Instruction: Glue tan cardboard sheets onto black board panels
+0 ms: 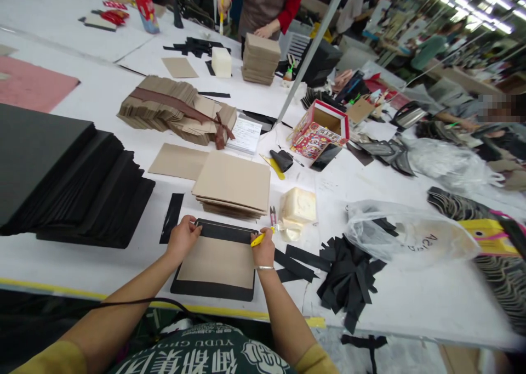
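In front of me lies a beige board panel [217, 264] with black bands along its upper and lower edges. My left hand [183, 238] pinches the upper left corner, thumb and fingertips on the black strip [224, 231] that runs along the top. At the other end of that strip is my right hand [264, 248], fingers closed round a yellow-handled brush [258, 239] and touching the upper right corner. Just beyond the panel is a stack of beige boards [234, 182]. A small pair of snips [273, 216] lies between the stack and a whitish glue container [298, 207].
Black folded sheets [82, 187] are piled at left, loose black strips [349, 275] and a clear plastic bag [411, 234] at right. Farther back are a tied bundle of boards [164, 108], a red patterned box [318, 130], a slanting metal pole [312, 50] and a co-worker [265, 6].
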